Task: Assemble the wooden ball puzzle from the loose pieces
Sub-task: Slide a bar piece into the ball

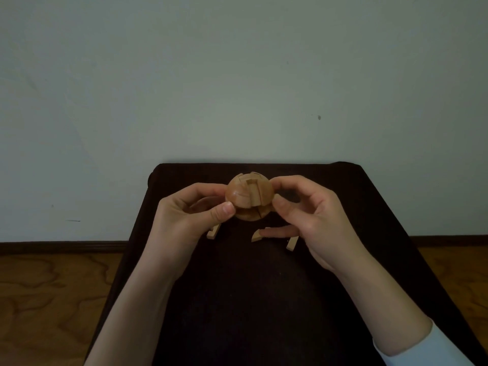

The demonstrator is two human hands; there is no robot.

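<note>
Only the head view to go on here, so everything is placed off the wooden ball puzzle, which is held up in the air over the far half of the dark table. It's mostly together by the look of it: rounded shell, seams running across it, but there's an open slot down the front face and a gap near the bottom, so I'd say it's well along and not finished. The left hand grips the ball from its left side, thumb curled onto the lower front and the other fingers wrapped behind. The right hand pinches the ball's right edge between thumb and forefinger, with the remaining fingers loosely curled below. What's left, as far as I can tell: three loose bits on the table nearer the person than the ball, a straight piece below-left and half hidden under the left hand, a curved piece almost directly below, and another straight piece below-right, tucked by the right hand. So my guess is three pieces still to slot in. No containers anywhere, no box or tray, the bits just sit on the bare table, with a pale wall behind the ball and wood floor either side
</note>
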